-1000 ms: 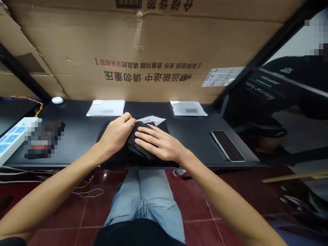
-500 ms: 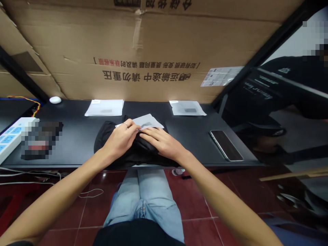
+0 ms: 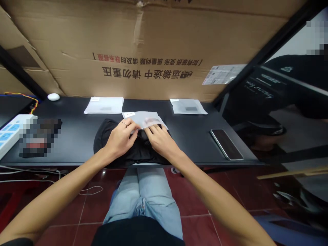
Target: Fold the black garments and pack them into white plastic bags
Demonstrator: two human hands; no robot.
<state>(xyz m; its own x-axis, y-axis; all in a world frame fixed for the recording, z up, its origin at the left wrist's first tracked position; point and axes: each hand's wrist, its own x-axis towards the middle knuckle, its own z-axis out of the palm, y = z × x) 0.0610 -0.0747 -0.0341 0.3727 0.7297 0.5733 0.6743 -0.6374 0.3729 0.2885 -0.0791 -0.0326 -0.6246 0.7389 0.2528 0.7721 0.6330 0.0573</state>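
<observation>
Left hand [image 3: 123, 137] is pinching white pouch [image 3: 138, 118] by near edge, seemingly steadying it, while right hand [image 3: 162, 141] is resting alongside, grip impossible to tell.

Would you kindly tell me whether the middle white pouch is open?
Open, it appears: the right hand reaches into the white pouch, showing dimly through it; the left hand pinches its edge.

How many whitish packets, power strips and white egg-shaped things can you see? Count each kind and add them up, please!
Whitish packets: 3 (held packet, back left packet, back right packet)
Power strip: 1
White egg-shaped thing: 1
Total: 5
</observation>
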